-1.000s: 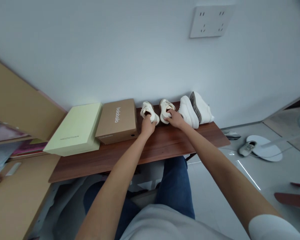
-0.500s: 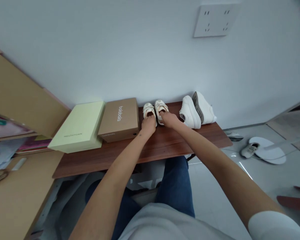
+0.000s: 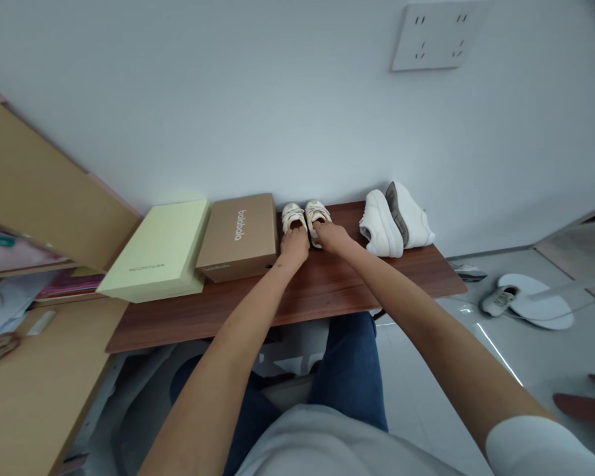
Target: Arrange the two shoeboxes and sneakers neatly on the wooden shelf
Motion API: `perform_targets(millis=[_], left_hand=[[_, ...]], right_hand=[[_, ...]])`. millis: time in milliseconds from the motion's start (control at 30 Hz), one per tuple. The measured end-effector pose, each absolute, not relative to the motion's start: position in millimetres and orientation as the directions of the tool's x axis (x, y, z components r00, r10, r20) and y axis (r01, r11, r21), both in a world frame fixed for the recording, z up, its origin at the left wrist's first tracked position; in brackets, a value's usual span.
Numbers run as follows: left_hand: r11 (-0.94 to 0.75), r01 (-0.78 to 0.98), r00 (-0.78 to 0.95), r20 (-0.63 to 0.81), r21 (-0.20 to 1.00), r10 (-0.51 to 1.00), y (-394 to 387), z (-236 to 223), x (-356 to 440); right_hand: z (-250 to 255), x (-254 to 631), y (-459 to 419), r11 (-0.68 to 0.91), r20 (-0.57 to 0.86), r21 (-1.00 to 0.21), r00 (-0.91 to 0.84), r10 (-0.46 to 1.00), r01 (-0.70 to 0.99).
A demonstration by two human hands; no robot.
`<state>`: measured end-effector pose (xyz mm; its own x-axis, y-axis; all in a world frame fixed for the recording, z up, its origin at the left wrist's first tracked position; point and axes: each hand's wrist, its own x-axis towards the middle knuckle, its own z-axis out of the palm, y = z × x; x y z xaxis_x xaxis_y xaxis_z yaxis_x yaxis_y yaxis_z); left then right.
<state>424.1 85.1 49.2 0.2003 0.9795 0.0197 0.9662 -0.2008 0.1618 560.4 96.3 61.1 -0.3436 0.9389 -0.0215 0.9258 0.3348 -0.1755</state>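
Observation:
Two small cream sneakers stand side by side on a dark wooden bench [image 3: 322,291], toes toward the wall. My left hand [image 3: 295,246] grips the heel of the left sneaker [image 3: 292,213], with fingers curled into its opening. On the right sneaker [image 3: 317,211], my right hand [image 3: 330,237] is closed at the heel in the same way. The fingertips of both hands are partly hidden inside the shoes. Just left of the left sneaker lies a brown shoebox [image 3: 240,231] with white lettering.
A pale yellow box [image 3: 161,248] lies left of the brown one. Two larger white sneakers [image 3: 381,225] rest on their sides at the bench's right. A wall socket [image 3: 439,36] is above. On the floor at right, a shoe [image 3: 498,301] lies by a round white base [image 3: 540,304].
The cream sneakers have shifted slightly left, closer to the brown box, with both hands still on them. The view has tilted a little.

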Motion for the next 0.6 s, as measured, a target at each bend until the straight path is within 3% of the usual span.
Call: perform_targets(millis=[333, 467, 600], left_hand=[[-0.213, 0.965, 0.213, 0.015, 0.154, 0.977, 85, 55, 422], [-0.206, 0.968, 0.189, 0.122, 0.146, 0.974, 77, 63, 430], [-0.336, 0.921, 0.286, 0.244, 0.198, 0.927, 67, 80, 451]], right_hand=[[60, 557, 94, 0.335, -0.02, -0.198, -0.346, 0.938, 0.921], [68, 559, 93, 0.36, 0.048, -0.153, -0.357, 0.933, 0.92], [83, 582, 89, 0.396, 0.142, -0.179, -0.375, 0.916, 0.901]])
